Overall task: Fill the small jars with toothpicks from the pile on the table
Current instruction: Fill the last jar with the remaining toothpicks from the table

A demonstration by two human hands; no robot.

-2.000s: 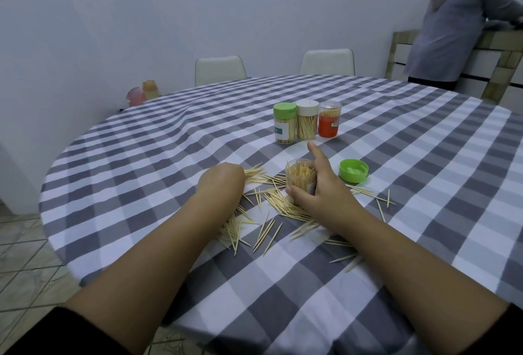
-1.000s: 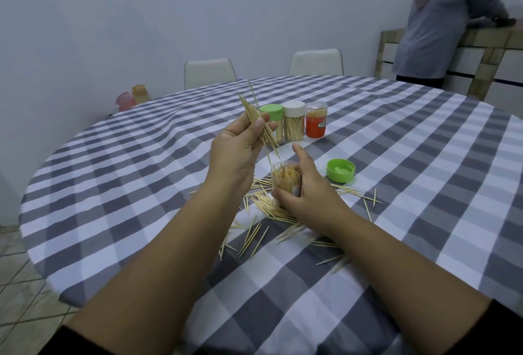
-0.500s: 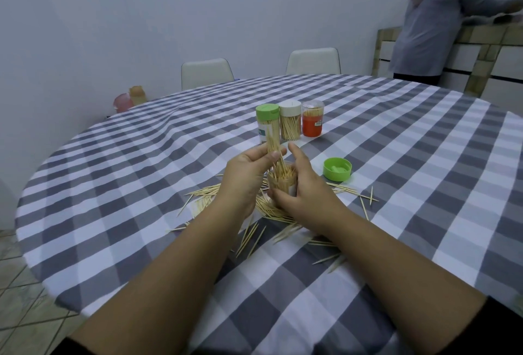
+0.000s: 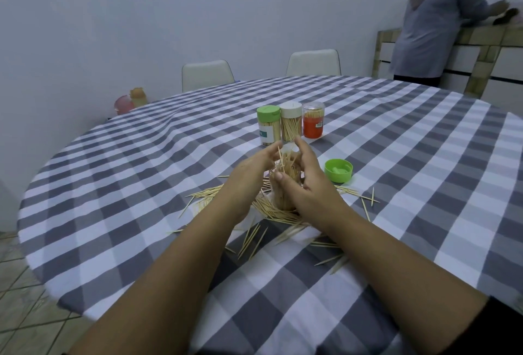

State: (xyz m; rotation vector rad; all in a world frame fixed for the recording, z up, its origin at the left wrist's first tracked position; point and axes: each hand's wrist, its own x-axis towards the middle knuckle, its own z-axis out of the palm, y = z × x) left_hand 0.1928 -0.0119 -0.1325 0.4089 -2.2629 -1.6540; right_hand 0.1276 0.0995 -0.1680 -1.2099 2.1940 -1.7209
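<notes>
The open jar stands upright amid the toothpick pile, nearer the person than the green lid; the right hand wraps its wall, thumb across the near side; the left hand, just left of the jar, pinches a bundle of toothpicks whose long axis runs near vertical into the mouth, some tips splayed above the rim; seating them likely needs a straight downward push. Three capped jars stand beyond.
</notes>
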